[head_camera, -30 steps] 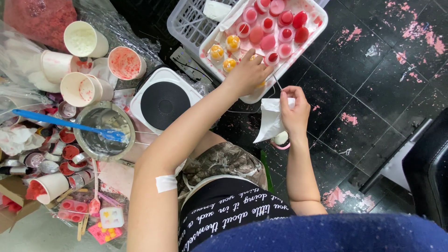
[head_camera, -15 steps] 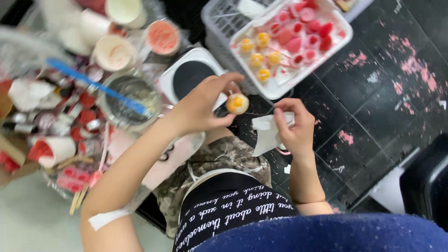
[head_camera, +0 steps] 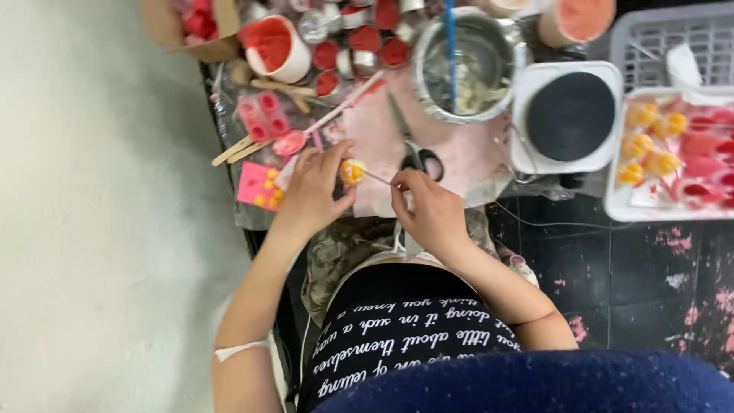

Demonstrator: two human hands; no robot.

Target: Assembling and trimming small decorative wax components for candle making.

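Fingers (head_camera: 330, 159) of our left hand (head_camera: 312, 190) pinch a small yellow candle (head_camera: 352, 172) above the pink-stained worktop (head_camera: 451, 164), just short of the scissors (head_camera: 413, 149); our right hand (head_camera: 430, 210) nips its thin wick (head_camera: 378, 179) between thumb and forefinger. We judge it best to keep the candle steady and draw the wick straight, gently, without crushing the soft wax.

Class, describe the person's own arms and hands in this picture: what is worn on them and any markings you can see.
Both arms are bare from the upper arm down, with no sleeves reaching the forearms. The left hand and right hand wear no gloves; no rings, watch or bracelet can be made out. A narrow white strip, like a plaster, crosses the left arm near the elbow.
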